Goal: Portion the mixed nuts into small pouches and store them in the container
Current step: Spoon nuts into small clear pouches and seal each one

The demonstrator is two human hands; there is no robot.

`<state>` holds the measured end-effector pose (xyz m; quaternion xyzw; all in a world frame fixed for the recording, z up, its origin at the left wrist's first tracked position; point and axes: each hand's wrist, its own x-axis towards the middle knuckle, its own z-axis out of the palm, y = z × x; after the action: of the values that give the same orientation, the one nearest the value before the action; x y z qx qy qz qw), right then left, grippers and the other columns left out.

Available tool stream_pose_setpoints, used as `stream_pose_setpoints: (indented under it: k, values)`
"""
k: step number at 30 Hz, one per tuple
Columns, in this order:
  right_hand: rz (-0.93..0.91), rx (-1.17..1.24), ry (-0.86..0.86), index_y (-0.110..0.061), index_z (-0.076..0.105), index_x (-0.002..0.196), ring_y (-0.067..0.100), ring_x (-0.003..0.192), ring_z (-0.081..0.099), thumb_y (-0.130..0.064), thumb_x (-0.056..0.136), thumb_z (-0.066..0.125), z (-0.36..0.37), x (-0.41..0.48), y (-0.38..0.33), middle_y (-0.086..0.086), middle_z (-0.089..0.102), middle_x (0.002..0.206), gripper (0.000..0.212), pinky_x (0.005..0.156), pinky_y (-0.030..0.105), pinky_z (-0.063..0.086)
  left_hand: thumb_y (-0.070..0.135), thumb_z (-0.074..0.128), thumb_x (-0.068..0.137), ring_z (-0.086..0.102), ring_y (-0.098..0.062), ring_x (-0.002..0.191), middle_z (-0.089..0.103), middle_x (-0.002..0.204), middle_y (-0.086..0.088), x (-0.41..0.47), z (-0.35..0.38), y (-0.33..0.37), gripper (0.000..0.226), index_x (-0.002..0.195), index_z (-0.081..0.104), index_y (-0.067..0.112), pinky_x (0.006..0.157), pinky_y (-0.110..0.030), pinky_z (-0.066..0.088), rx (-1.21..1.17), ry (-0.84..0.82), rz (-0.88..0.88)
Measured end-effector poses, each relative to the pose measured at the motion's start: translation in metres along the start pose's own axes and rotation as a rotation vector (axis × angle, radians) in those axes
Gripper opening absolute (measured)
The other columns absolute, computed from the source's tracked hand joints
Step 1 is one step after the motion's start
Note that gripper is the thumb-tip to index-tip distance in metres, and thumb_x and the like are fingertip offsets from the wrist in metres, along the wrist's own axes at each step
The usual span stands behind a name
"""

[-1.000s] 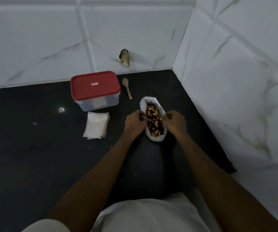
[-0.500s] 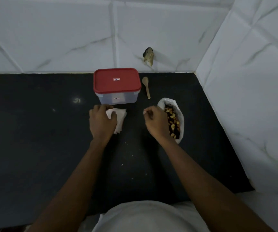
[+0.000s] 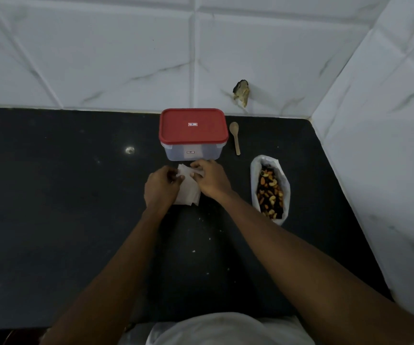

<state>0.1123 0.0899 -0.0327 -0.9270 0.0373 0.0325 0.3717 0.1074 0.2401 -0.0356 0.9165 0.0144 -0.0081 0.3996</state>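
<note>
A stack of small white pouches (image 3: 188, 192) lies on the black counter just in front of a clear container with a red lid (image 3: 193, 133). My left hand (image 3: 161, 188) and my right hand (image 3: 210, 179) are both on the stack, fingers pinching the top pouch at its far edge. To the right an open white bag of mixed nuts (image 3: 270, 189) lies on the counter, untouched. A small wooden spoon (image 3: 235, 136) lies right of the container.
White marble-look tiled walls close the counter at the back and right. A dark chipped spot (image 3: 241, 92) marks the back wall. The black counter (image 3: 64, 207) stretches to the left. My light shirt shows at the bottom edge.
Both hands left the nut bag. The left went to the pouch stack first, then the right joined it; now both pinch the top pouch.
</note>
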Motion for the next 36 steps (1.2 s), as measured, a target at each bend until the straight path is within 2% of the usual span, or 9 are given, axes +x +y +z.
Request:
stream_pose_setpoints:
  k: [5, 8, 11, 17, 20, 23, 27, 31, 36]
  values:
    - [-0.057, 0.054, 0.093, -0.017, 0.067, 0.103, 0.016, 0.101, 0.059, -0.022, 0.091, 0.068, -0.007, -0.002, -0.005, 0.001, 0.064, 0.107, 0.013, 0.088, 0.039, 0.053, 0.024, 0.065, 0.093, 0.063, -0.008, 0.087, 0.069, 0.096, 0.003, 0.005, -0.010, 0.003, 0.018, 0.106, 0.071, 0.014, 0.071, -0.021, 0.047, -0.126, 0.027, 0.102]
    - [0.011, 0.289, -0.007, -0.012, 0.066, 0.108, 0.006, 0.092, 0.060, -0.033, 0.095, 0.062, -0.023, -0.015, -0.018, -0.005, 0.066, 0.102, 0.025, 0.083, 0.026, 0.052, 0.019, 0.065, 0.093, 0.065, -0.007, 0.089, 0.072, 0.099, 0.002, 0.005, -0.016, 0.005, 0.019, 0.109, 0.072, 0.013, 0.075, -0.018, 0.049, -0.214, 0.006, 0.145]
    - [0.097, 0.410, -0.110, -0.012, 0.069, 0.110, 0.014, 0.096, 0.064, -0.040, 0.098, 0.055, -0.035, -0.026, -0.023, 0.002, 0.069, 0.104, 0.034, 0.083, 0.031, 0.051, 0.016, 0.068, 0.091, 0.069, -0.007, 0.092, 0.075, 0.101, 0.000, 0.004, -0.017, 0.004, 0.019, 0.108, 0.074, 0.012, 0.082, -0.023, 0.054, -0.263, -0.031, 0.207]
    - [0.172, 0.475, -0.210, -0.016, 0.067, 0.111, 0.003, 0.084, 0.062, -0.024, 0.097, 0.060, -0.047, -0.040, -0.019, -0.007, 0.068, 0.099, 0.018, 0.062, 0.015, 0.045, 0.011, 0.070, 0.089, 0.067, -0.002, 0.089, 0.074, 0.101, 0.001, 0.003, -0.017, 0.005, 0.018, 0.106, 0.074, 0.010, 0.082, -0.016, 0.053, -0.261, -0.080, 0.282]
    - [0.186, 0.489, -0.106, -0.017, 0.059, 0.110, 0.012, 0.085, 0.064, -0.014, 0.095, 0.060, -0.047, -0.044, -0.014, 0.002, 0.067, 0.103, 0.015, 0.057, 0.019, 0.048, 0.016, 0.067, 0.091, 0.068, -0.006, 0.095, 0.073, 0.103, 0.001, -0.001, -0.016, 0.006, 0.021, 0.112, 0.071, 0.011, 0.084, -0.024, 0.055, -0.347, -0.131, 0.191]
    - [0.177, 0.615, -0.007, -0.014, 0.053, 0.106, 0.014, 0.080, 0.066, -0.009, 0.094, 0.061, -0.048, -0.049, -0.011, 0.005, 0.066, 0.098, 0.015, 0.056, 0.025, 0.054, 0.031, 0.060, 0.096, 0.063, -0.005, 0.100, 0.067, 0.108, 0.009, -0.008, -0.019, 0.010, 0.026, 0.119, 0.062, 0.019, 0.081, -0.025, 0.052, -0.501, -0.181, -0.033]
    - [0.182, 0.694, -0.053, -0.018, 0.069, 0.099, 0.016, 0.086, 0.067, -0.004, 0.091, 0.063, -0.052, -0.059, -0.009, 0.002, 0.071, 0.100, 0.017, 0.062, 0.026, 0.055, 0.029, 0.064, 0.093, 0.067, -0.017, 0.101, 0.066, 0.114, 0.002, -0.017, -0.021, 0.010, 0.029, 0.120, 0.059, 0.021, 0.075, -0.035, 0.059, -0.717, -0.381, -0.224]
    - [0.232, 0.637, -0.071, -0.020, 0.074, 0.105, 0.011, 0.087, 0.066, -0.009, 0.091, 0.065, -0.056, -0.068, -0.007, -0.005, 0.073, 0.102, 0.020, 0.063, 0.020, 0.052, 0.018, 0.071, 0.088, 0.070, -0.023, 0.101, 0.065, 0.120, -0.004, -0.023, -0.018, 0.009, 0.041, 0.127, 0.056, 0.017, 0.075, -0.040, 0.061, -0.754, -0.325, -0.231]
    - [0.305, 0.625, -0.040, -0.027, 0.069, 0.085, 0.008, 0.075, 0.062, -0.019, 0.088, 0.072, -0.064, -0.078, -0.009, -0.007, 0.070, 0.089, 0.009, 0.065, 0.023, 0.052, 0.014, 0.070, 0.088, 0.070, -0.020, 0.098, 0.063, 0.123, -0.007, -0.034, -0.017, 0.013, 0.043, 0.128, 0.055, 0.018, 0.070, -0.032, 0.061, -0.710, -0.313, -0.178]
